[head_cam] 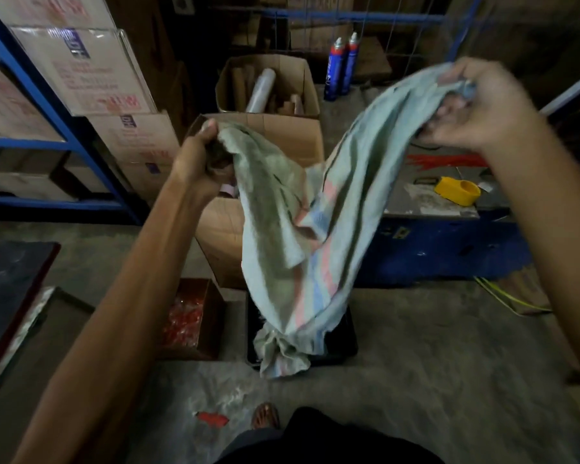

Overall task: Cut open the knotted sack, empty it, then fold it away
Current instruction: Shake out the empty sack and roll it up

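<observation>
Pale green, pink-and-blue-striped sack [282, 229]

Floor [432, 380]: grey concrete, stained, dimly lit.
Shelving [47, 105]: blue steel, left of the left fingers [219, 155], holding stacked cartons [91, 72].
Open boxes [282, 135]: cardboard, just beyond those fingers.
Spray cans [342, 67]: two, upright, further back.
Bench [449, 242]: blue, below the right fingers [449, 110], bearing a yellow tape dispenser [457, 190].

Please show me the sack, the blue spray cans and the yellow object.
sack [318, 209], head view, striped middle of the cloth.
blue spray cans [335, 72], head view, body of the left can.
yellow object [457, 190], head view, its top side.
</observation>
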